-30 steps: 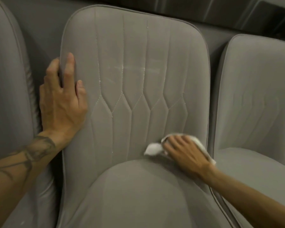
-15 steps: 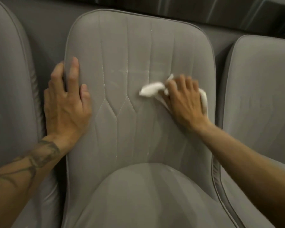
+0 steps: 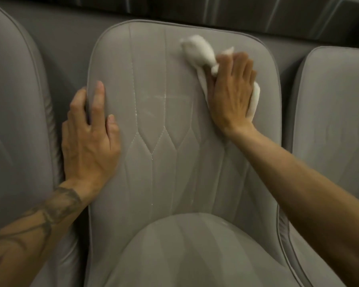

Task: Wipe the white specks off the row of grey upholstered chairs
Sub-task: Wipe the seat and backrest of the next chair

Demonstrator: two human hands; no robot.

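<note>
The middle grey chair [image 3: 174, 183] fills the centre, its stitched backrest facing me. My right hand [image 3: 231, 94] lies flat with straight fingers on a crumpled white cloth [image 3: 197, 50], pressing it against the upper right of the backrest. Part of the cloth sticks out past the fingertips and part shows under the palm's right side. My left hand [image 3: 89, 137] rests on the backrest's left edge, fingers straight, some wrapped over the piping. Faint white specks [image 3: 164, 98] and smears lie along the seams at mid backrest.
A second grey chair [image 3: 15, 121] stands close on the left and a third [image 3: 336, 121] on the right, narrow dark gaps between them. A grey padded panel and a dark striped wall run behind the backrests. The middle chair's seat cushion bulges at the bottom.
My right hand has swept the cloth upward, from the foot of the backrest to its upper right. My left hand has stayed on the left edge. The view has shifted closer.
</note>
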